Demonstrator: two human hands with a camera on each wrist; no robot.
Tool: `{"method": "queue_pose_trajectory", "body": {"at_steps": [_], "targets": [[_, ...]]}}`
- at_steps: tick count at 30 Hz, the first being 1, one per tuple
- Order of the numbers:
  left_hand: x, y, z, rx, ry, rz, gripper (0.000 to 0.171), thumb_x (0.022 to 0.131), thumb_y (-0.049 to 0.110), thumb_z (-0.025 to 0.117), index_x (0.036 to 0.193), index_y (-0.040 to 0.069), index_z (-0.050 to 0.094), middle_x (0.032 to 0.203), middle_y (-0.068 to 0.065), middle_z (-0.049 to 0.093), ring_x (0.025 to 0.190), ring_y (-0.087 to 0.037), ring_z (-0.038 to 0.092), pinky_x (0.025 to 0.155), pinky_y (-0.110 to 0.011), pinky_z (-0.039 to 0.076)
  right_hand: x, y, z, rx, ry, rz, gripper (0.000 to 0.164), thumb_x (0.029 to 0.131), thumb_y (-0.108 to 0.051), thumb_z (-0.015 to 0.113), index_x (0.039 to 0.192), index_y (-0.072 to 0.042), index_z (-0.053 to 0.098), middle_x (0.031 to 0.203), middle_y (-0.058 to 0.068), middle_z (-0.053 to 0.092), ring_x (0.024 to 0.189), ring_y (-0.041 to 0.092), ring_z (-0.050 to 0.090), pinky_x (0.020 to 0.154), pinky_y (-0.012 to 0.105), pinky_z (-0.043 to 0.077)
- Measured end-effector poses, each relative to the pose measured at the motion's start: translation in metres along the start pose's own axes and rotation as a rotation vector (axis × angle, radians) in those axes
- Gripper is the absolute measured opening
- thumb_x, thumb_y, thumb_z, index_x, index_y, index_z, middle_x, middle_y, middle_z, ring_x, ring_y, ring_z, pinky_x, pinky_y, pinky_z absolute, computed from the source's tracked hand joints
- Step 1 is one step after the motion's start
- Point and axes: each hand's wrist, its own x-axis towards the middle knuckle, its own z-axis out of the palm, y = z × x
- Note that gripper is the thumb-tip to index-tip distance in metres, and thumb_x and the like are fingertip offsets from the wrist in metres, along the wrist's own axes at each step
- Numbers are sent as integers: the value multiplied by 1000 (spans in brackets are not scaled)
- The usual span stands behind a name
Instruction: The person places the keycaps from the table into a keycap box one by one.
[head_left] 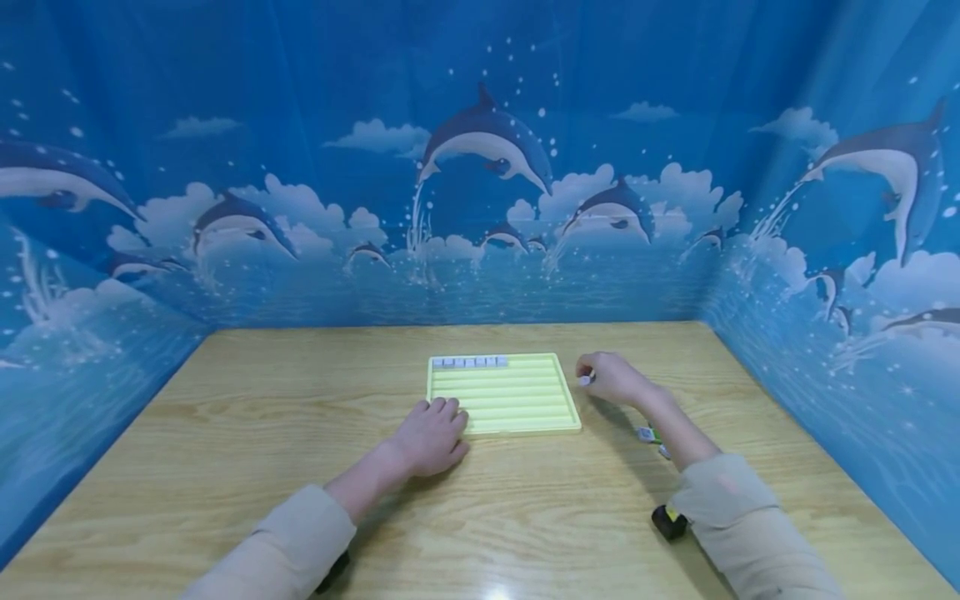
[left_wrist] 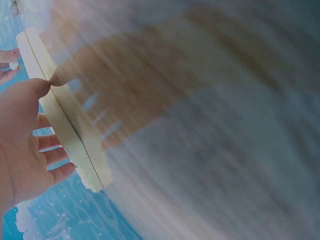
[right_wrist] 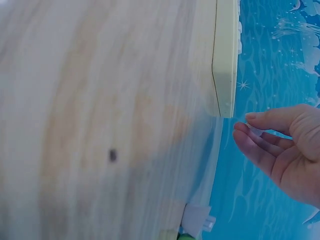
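Observation:
A pale yellow tray (head_left: 517, 404) with long ridged rows lies on the table. Several small white keycaps (head_left: 470, 362) stand side by side in its back row, from the left end. My left hand (head_left: 431, 437) rests on the tray's front left corner, fingers reaching over it; in the left wrist view the thumb (left_wrist: 42, 86) touches its edge. Just right of the tray, my right hand (head_left: 617, 379) pinches a small white keycap (head_left: 586, 380) between thumb and fingers. In the right wrist view the fingers mostly hide this keycap (right_wrist: 254, 130).
Loose small pieces, white (head_left: 646, 434) and green, lie on the wooden table (head_left: 525, 517) by my right forearm. A black object (head_left: 668, 522) shows at the right sleeve. Blue dolphin-print curtains (head_left: 480, 283) enclose the table's back and sides.

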Motion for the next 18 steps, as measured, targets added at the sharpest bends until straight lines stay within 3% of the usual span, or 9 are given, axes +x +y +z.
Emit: {"method": "queue_pose_trajectory", "body": {"at_steps": [11, 18], "targets": [[1, 0, 1, -13, -2, -4, 45, 94, 39, 47, 121, 4, 53, 114, -11, 50, 106, -26, 47, 89, -41, 40, 8, -9, 5, 78, 35, -27, 13, 87, -3, 57, 99, 2, 61, 96, 14, 63, 73, 18, 51, 65, 33, 44], [1, 0, 0, -14, 0, -2, 46, 94, 39, 47, 123, 3, 53, 113, -11, 50, 106, -26, 47, 89, -41, 40, 16, -14, 11, 86, 69, -52, 21, 85, 4, 56, 105, 4, 61, 100, 15, 63, 86, 25, 58, 69, 36, 47]]}}
